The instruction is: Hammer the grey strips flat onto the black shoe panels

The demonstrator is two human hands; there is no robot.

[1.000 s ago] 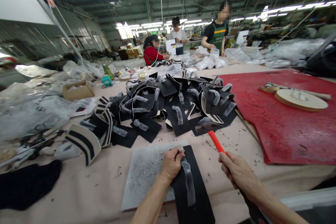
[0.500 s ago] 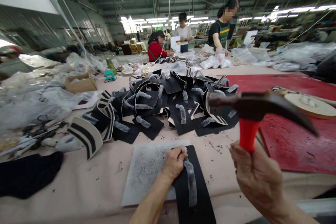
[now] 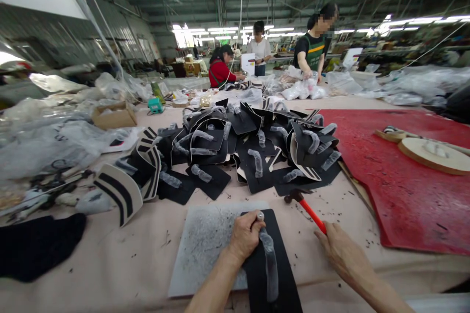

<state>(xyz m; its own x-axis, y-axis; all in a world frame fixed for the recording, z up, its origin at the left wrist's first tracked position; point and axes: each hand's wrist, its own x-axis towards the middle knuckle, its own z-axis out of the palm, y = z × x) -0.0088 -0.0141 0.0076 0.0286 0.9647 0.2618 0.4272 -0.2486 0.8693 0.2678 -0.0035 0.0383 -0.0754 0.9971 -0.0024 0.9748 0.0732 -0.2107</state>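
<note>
My left hand point(image 3: 245, 235) is closed around a short metal punch point(image 3: 260, 216) whose round top shows above the fingers. It presses down at the upper part of a black panel point(image 3: 284, 264). A plastic-wrapped handle point(image 3: 270, 274) runs along that panel. Under the panel's left side lies a pale, scuffed board point(image 3: 200, 244) with dark specks. To the right, my right hand point(image 3: 340, 249) grips the end of a hammer's orange-red handle point(image 3: 312, 215). The dark hammer head point(image 3: 296, 195) is low over the table, close to the pile of panels; whether it touches the tabletop I cannot tell.
A heap of black panels with wrapped handles point(image 3: 253, 156) stands ahead, with striped pieces point(image 3: 119, 193) at its left. A red sheet point(image 3: 404, 195) carries a tape roll point(image 3: 433, 154). Dark cloth point(image 3: 40, 244) lies left. Several people work beyond plastic bags point(image 3: 304, 89).
My right hand has brought the hammer down from its raised position to low over the table and leftward. The left hand keeps the punch in place on the panel.
</note>
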